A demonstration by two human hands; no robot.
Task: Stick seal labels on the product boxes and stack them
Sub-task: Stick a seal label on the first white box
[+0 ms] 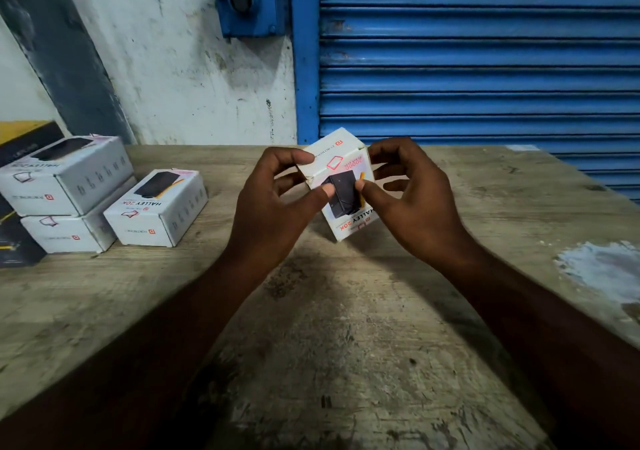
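A white product box [341,169] printed with a black power bank is held tilted above the middle of the wooden table [311,311]. My left hand [277,200] grips its left side, thumb on the printed face and a finger on the upper corner. My right hand [405,193] grips its right side, thumb on the same face. At the left, two white boxes lie stacked, an upper box [65,172] on a lower box [69,233]. A third white box [157,207] lies flat beside them. No seal label is plainly visible.
A black and yellow carton [20,138] stands behind the stack at the far left. A blue roller shutter [478,51] and a stained white wall [194,69] rise behind the table. A pale worn patch [602,266] marks the table's right side.
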